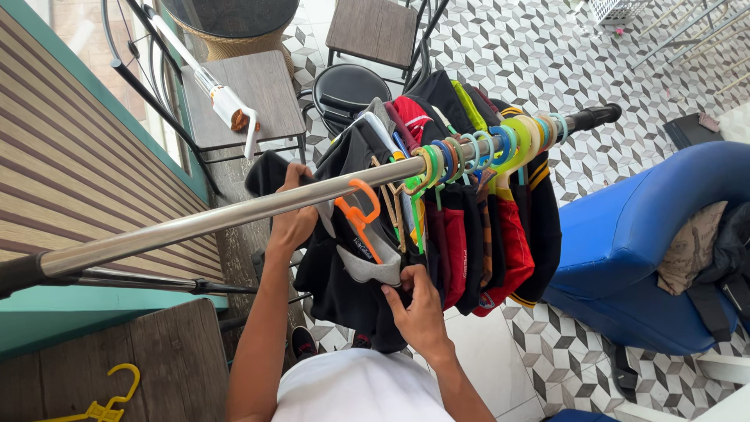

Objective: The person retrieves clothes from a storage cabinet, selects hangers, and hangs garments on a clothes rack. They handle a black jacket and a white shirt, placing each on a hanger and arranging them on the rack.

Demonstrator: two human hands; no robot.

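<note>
Left hand grips a black shirt on an orange hanger over the metal rail; right hand fingers pinch its collar.

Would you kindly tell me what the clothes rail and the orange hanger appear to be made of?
The clothes rail looks like polished metal: silvery, with bright glare along it. The orange hanger seems moulded plastic: uniform colour, smooth, slightly glossy. Neither can be confirmed.

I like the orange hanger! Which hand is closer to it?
Right. The right hand grips the dark shirt just below the orange hanger. The left hand holds the shirt's far side behind the rail, a bit farther off.
</note>
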